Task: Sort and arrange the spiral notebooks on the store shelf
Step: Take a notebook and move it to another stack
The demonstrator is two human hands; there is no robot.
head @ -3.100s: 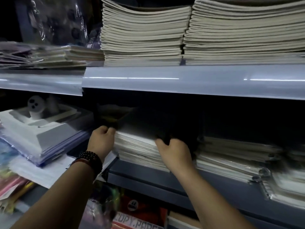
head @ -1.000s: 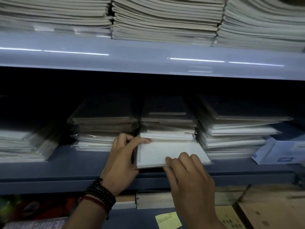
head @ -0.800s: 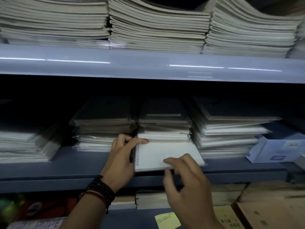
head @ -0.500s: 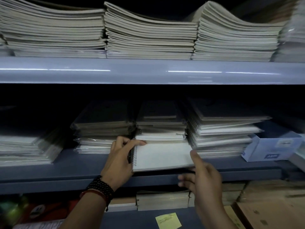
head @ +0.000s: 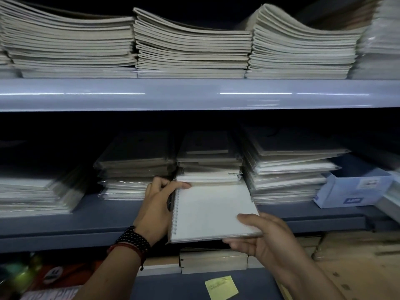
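A white spiral notebook [head: 211, 213] juts out over the front edge of the middle shelf [head: 65, 226], its far end tucked under the middle stack of wrapped spiral notebooks [head: 208, 163]. My left hand [head: 157, 210] grips its spiral side, thumb lying across the far left corner. My right hand [head: 263, 238] pinches its near right corner, thumb on top and fingers underneath. Similar wrapped stacks stand to the left [head: 134, 167] and to the right [head: 287, 167] of the middle one.
The upper shelf [head: 194, 94] carries tall piles of soft-cover notebooks [head: 190, 42]. A blue box [head: 352, 187] sits at the right end of the middle shelf, another stack [head: 36, 193] at the left. Below are boxes, cardboard and a yellow sticky note [head: 220, 286].
My right hand slid from the top of the white notebook to its near right corner and now pinches it. The notebook has come further out over the shelf edge. My view rose slightly.
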